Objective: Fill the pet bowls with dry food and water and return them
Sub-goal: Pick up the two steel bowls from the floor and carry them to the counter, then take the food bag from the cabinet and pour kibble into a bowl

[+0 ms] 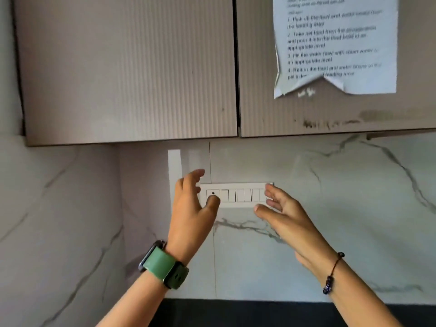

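No pet bowl, food or water is in view. My left hand (192, 208), with a green watch on its wrist, is raised in front of the wall with its fingers spread and relaxed, holding nothing. My right hand (286, 218), a beaded bracelet on its wrist, is raised beside it, fingers straight and empty. Both hands hover in front of a white switch panel (238, 195) on the marble wall, palms facing each other.
Two ribbed beige cabinet doors (127, 67) hang above, both closed. A printed instruction sheet (335, 43) with a torn lower edge is stuck to the right door. A dark countertop edge (236, 312) runs along the bottom. The wall corner lies to the left.
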The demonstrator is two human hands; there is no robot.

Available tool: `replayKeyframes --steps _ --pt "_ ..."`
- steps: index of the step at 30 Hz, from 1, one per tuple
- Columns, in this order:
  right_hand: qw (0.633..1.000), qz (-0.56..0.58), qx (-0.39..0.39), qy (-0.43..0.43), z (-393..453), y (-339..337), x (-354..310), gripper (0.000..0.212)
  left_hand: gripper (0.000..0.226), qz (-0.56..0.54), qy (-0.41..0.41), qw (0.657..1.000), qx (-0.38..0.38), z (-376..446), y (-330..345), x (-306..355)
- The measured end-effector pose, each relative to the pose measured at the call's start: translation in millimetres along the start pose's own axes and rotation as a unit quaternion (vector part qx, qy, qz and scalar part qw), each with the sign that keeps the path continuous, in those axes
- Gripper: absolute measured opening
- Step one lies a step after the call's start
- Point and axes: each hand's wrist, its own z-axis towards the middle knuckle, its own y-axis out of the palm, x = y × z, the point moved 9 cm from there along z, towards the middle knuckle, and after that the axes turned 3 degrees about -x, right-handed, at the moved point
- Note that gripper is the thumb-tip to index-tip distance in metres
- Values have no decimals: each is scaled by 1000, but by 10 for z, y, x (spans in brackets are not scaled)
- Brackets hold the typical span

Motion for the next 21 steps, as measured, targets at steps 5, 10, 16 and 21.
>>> replayKeyframes --steps 5,10,16,21 --pt "990 136 -19 -18 421 325 -474 59 50 132 137 981 36 300 -150 587" --pt "911 401 -94 23 926 818 -669 33 53 275 183 944 -10 699 -34 743" --pt "806 582 -112 -2 921 1057 -761 22 50 333 150 930 -41 970 -48 739" --pt "803 583 -111 -58 785 1112 -850 25 66 341 98 934 -30 763 -145 844"
